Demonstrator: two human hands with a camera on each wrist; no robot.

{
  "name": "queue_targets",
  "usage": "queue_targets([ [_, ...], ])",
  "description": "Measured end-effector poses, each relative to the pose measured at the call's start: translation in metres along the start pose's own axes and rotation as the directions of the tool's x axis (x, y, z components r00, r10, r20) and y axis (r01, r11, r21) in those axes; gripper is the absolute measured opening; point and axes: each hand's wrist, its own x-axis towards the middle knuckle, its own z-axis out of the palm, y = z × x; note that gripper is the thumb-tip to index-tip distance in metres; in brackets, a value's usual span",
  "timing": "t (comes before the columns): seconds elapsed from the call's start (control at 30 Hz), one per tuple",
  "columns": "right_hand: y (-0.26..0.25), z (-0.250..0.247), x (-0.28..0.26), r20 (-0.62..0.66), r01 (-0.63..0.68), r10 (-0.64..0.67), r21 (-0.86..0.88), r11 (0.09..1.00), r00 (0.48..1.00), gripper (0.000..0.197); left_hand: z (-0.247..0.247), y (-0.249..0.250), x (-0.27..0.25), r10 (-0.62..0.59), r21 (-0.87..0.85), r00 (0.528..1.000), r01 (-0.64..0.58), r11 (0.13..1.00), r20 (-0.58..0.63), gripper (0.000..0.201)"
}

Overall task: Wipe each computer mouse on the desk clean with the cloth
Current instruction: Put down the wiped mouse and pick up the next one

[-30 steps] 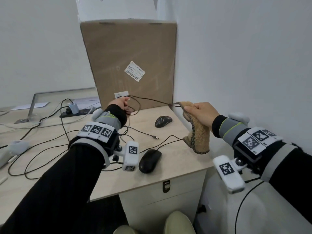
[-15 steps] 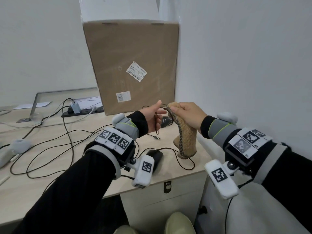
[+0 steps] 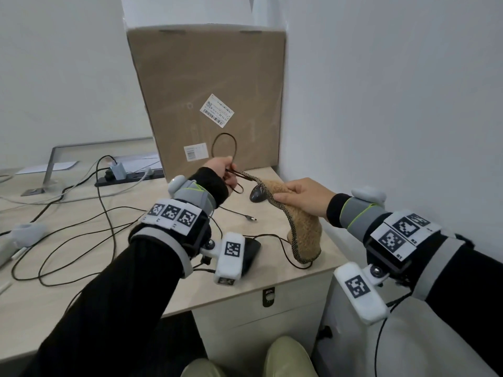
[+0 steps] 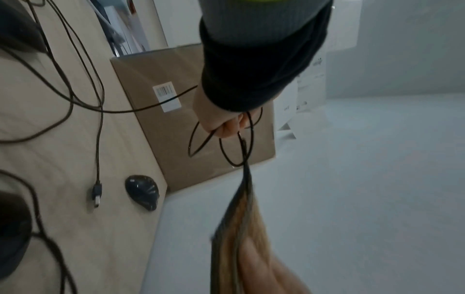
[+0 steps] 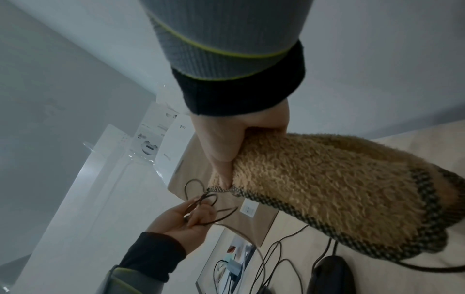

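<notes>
On the left a power strip sits at the back of the worktop with loose wires all over. The left hand has its fingers pinched on a looped mouse cable, held up above the worktop. One black mouse lies under that wrist, another mouse by the cardboard box. The right hand grips the fuzzy tan cloth, which hangs in the air above the worktop's right end.
</notes>
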Motion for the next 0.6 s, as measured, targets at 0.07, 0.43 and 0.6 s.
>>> queue_targets([
  [0.07,0.01,-0.005,-0.002,-0.025,-0.033,0.033,-0.004,0.999,0.999,0.035,-0.012,0.013,0.01,0.03,-0.043,0.996,-0.033,0.999,-0.085,0.031],
  [0.43,0.013,-0.009,-0.002,0.002,-0.046,0.047,-0.164,0.985,0.999,0.041,-0.052,0.029,0.034,0.063,-0.12,0.974,-0.091,0.989,-0.218,0.033],
  [0.6,0.022,-0.004,-0.005,0.109,-0.036,0.075,-0.32,0.947,0.991,0.04,-0.065,0.024,0.032,0.063,-0.119,0.972,-0.092,0.989,-0.226,0.035],
])
